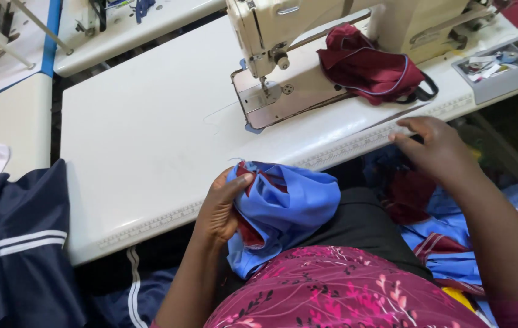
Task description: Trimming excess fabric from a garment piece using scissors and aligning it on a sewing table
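Note:
My left hand [219, 209] grips a bunched blue and maroon fabric piece [286, 206] in my lap, just below the front edge of the white sewing table [149, 140]. My right hand [435, 149] rests with fingers apart on the table's front edge, by the printed ruler strip, holding nothing. A cream sewing machine [271, 36] stands at the back of the table with its needle over a metal plate [265, 100]. A folded maroon garment with blue piping [368, 67] lies on the machine bed.
A grey tray of small tools [502, 64] sits at the table's right end. Dark navy fabric with white stripes [16, 243] hangs at the left. Blue and maroon cloth pieces [447, 243] pile at my right. Other white tables [10, 121] stand to the left.

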